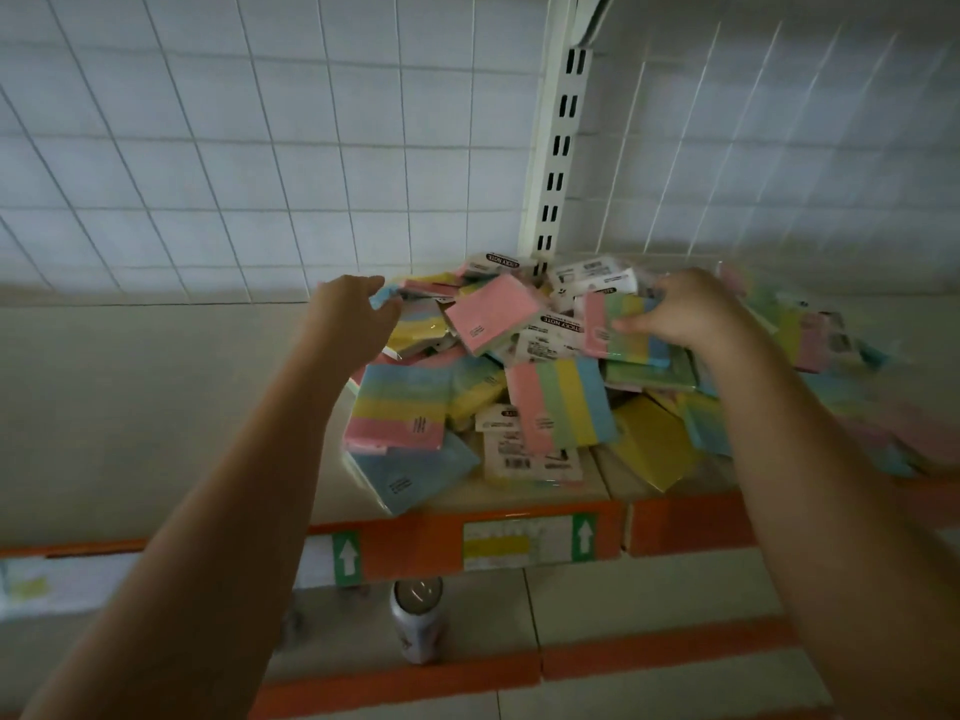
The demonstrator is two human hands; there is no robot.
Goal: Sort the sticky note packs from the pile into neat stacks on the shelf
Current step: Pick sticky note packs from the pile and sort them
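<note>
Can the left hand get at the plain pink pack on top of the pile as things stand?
Probably yes. The pink pack lies tilted on top of the pile, uncovered, just right of the left hand, which is already at the pile's left edge.
</note>
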